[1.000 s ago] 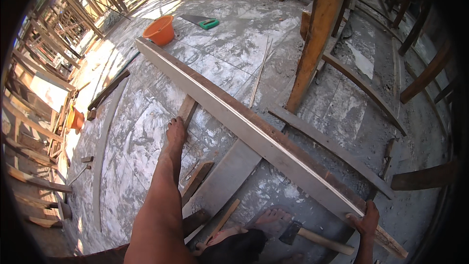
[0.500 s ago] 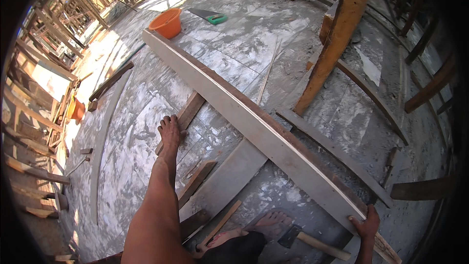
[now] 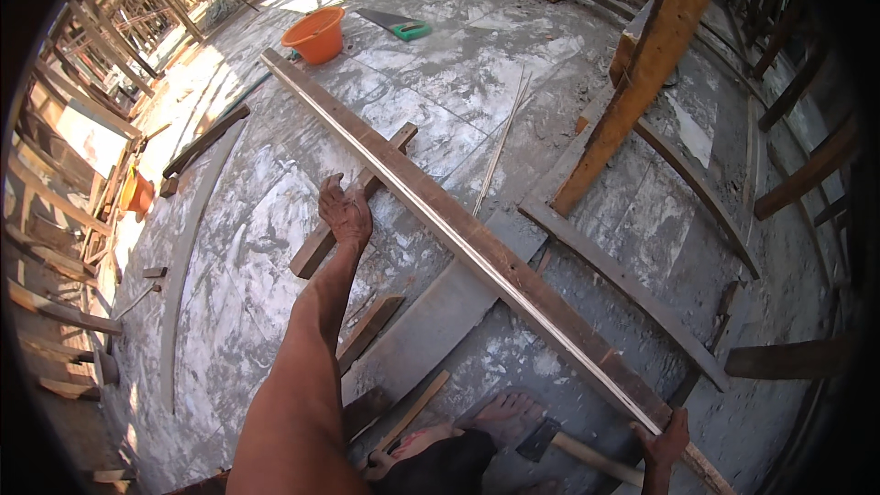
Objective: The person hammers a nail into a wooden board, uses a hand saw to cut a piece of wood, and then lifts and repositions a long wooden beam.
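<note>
A long wooden plank (image 3: 440,206) runs slantwise from the far left to the near right, tipped so that its brown side and pale thin edge show. Its near end is held by my right hand (image 3: 664,442), fingers closed around it. My left hand (image 3: 346,213) is beside the plank's far half, its fingers apart and holding nothing that I can see. Close to that hand a short timber block (image 3: 314,251) lies on the floor, passing under the plank. A wide grey board (image 3: 424,328) also lies beneath the plank.
Beyond the plank are an orange basin (image 3: 316,35) and a handsaw (image 3: 396,25) with a green handle. A hammer-like tool with a wooden handle (image 3: 596,458) lies by my bare foot (image 3: 509,408). To the right, a thick slanting timber post (image 3: 632,82) rises beside another board (image 3: 623,289).
The plank has turned about its length: its broad grey face was up, and now its brown side shows. My left hand has moved off the short block, nearer the plank. My right hand keeps hold.
</note>
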{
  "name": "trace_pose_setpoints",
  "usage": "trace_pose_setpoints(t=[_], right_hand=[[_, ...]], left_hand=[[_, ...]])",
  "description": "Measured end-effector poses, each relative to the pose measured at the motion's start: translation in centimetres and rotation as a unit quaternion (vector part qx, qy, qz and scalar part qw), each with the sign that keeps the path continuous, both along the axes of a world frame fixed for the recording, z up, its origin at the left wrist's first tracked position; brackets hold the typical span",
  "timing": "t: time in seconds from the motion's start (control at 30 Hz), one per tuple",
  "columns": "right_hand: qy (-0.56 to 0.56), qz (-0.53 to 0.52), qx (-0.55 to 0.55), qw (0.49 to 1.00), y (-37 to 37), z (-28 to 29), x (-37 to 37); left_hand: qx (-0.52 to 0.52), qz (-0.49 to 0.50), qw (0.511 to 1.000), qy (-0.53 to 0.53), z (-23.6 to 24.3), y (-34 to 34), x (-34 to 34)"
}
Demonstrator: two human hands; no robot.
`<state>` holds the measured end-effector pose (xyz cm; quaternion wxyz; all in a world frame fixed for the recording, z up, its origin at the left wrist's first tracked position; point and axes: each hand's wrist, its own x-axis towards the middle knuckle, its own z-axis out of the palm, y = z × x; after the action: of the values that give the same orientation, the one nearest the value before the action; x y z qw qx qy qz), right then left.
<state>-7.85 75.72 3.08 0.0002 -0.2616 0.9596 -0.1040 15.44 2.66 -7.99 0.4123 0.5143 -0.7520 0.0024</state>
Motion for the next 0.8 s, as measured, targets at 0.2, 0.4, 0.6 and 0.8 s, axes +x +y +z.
trace_pose_setpoints(t=[0.2, 0.4, 0.6, 0.8], right_hand=[[0.014, -0.014, 0.002, 1.0, -1.1, 0.6, 0.7], [-0.012, -0.029, 0.145, 0.989, -3.9, 5.7, 1.5], [-0.136, -0.025, 0.088, 0.986, -3.9, 5.8, 1.1], [-0.075, -0.011, -0.023, 0.997, 0.4, 1.3, 0.6]], left_hand=[[-0.027, -0.128, 0.977, 0.168, 9.0, 4.7, -10.6], [0.096, -0.634, 0.756, -0.127, 14.9, 18.6, -16.3], [0.117, -0.689, 0.618, -0.36, 12.6, 24.2, -14.5], [0.095, -0.681, 0.602, -0.406, 14.3, 23.8, -16.6]])
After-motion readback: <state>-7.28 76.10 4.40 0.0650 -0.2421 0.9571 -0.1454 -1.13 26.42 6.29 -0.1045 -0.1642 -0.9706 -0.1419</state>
